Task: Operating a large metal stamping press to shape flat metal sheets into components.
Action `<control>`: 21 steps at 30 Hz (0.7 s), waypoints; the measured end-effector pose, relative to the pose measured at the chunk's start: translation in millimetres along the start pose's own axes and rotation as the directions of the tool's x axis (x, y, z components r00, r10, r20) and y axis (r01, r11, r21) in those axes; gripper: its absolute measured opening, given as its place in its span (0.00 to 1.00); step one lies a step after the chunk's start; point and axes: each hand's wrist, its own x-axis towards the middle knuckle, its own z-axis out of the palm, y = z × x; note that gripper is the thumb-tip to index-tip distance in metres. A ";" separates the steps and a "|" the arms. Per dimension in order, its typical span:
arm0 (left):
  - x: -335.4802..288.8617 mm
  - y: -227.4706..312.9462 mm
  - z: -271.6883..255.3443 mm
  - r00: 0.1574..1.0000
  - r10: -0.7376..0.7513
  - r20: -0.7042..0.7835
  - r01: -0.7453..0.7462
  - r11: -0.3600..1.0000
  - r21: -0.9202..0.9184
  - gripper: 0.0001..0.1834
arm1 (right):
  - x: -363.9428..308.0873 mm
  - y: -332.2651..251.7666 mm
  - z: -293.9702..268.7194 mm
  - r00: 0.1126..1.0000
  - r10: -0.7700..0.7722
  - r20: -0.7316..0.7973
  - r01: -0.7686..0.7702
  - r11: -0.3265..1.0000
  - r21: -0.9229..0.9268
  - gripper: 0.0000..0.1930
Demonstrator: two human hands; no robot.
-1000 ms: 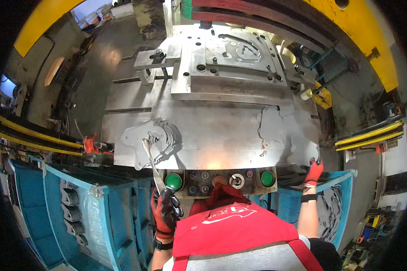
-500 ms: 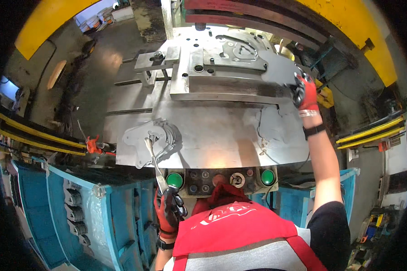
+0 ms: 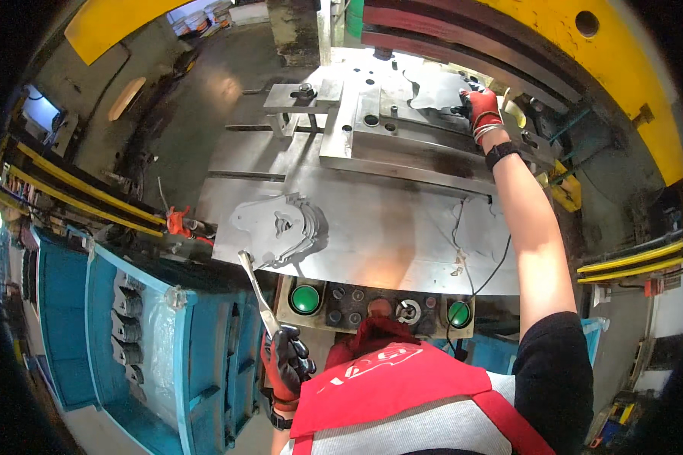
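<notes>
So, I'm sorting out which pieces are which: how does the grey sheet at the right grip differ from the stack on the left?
The grey sheet is over the die, while the stack rests on the table. The right grip touches the grey sheet; no hand touches the stack. The stack is layered, with an opening visible from above; no such opening shows in the grey sheet. Both look flat and grey.

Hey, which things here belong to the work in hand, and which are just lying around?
Apparently in use:
- right hand on grey sheet
- die block beneath
- left hand holding metal tool
- stacked cut plates

Seemingly lying about:
- orange-red object at left
- background buckets
</notes>
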 end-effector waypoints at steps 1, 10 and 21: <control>-1.1 0.8 0.7 1.000 0.007 -0.006 -0.007 1.000 -0.008 0.17 | -2.6 -6.3 -0.6 1.000 -0.003 -0.001 0.003 0.989 -0.149 0.12; 13.2 -7.9 0.1 0.966 0.251 -0.068 -0.250 0.968 0.018 0.17 | -52.1 -44.7 -19.1 0.938 -0.347 -0.002 0.316 0.857 -0.407 0.15; 124.6 -108.8 -106.7 0.930 0.239 -0.278 -0.182 0.959 0.215 0.26 | -402.7 139.0 -211.9 0.865 0.141 -0.481 -0.314 0.900 -0.301 0.14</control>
